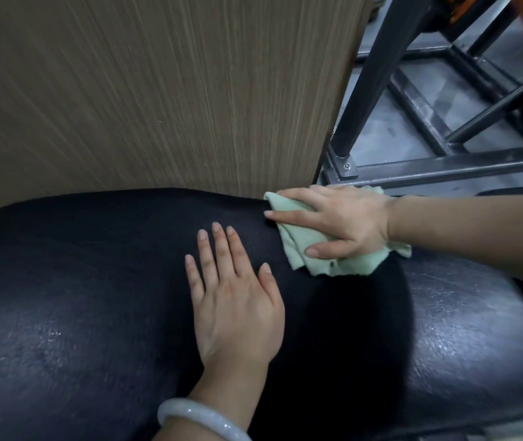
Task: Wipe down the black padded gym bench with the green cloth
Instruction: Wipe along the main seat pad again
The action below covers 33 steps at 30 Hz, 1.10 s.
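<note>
Bench: black padded gym bench (94, 297) fills the lower half of the frame, surface textured, sheen at lower left and right.
Cloth: green cloth (304, 249) crumpled on the bench top, centre right, near the bench's far edge.
Right hand: right hand (339, 221) lies on the cloth, fingers extended and spread, pressing it flat to the pad; not clenched.
Left hand: left hand (234, 300) flat on the bench at centre, fingers straight, grasping nothing; just beside the cloth, apart from it.
Wrist: pale bangle (190, 418) on left wrist, bottom centre.
Background: wood-grain panel (158, 90) upper left; dark metal frame (413, 122) upper right.
</note>
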### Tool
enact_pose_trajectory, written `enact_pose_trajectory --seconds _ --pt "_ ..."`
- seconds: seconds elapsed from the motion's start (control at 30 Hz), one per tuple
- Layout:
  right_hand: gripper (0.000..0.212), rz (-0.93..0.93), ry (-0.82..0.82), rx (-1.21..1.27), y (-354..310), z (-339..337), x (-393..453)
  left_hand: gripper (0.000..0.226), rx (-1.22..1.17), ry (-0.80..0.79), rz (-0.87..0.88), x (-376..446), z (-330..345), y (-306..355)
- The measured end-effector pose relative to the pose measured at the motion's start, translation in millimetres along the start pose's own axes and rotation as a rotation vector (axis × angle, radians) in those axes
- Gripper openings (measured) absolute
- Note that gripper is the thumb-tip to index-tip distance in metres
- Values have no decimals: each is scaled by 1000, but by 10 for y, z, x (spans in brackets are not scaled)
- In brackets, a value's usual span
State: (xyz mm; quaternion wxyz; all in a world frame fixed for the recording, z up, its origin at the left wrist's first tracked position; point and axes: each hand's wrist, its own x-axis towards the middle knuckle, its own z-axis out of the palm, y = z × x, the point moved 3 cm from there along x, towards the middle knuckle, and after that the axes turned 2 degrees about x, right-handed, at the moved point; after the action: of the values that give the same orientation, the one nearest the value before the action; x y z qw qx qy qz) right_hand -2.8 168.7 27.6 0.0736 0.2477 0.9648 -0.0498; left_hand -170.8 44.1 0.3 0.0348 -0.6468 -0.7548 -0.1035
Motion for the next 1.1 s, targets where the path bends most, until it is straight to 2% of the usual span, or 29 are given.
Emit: enact_pose_trajectory --seconds 0.33,0.43,0.6,0.87,1.0,1.1 --pt "68 13 -38 6 403 40 -740 64 -24 -2 7 -7 7 -5" --pt "70 -19 -31 31 347 23 -498 65 -16 -24 0 -4 8 -5" --pt "74 -23 79 -12 106 20 9 67 -20 -58 8 3 -31 7" --pt "73 71 20 -14 483 106 -951 66 -46 -56 4 -3 -34 -4" --pt "72 87 0 17 363 91 -655 69 -31 -98 9 15 -42 8" --pt "74 159 58 -6 143 98 -405 73 -38 -103 12 22 -87 22"
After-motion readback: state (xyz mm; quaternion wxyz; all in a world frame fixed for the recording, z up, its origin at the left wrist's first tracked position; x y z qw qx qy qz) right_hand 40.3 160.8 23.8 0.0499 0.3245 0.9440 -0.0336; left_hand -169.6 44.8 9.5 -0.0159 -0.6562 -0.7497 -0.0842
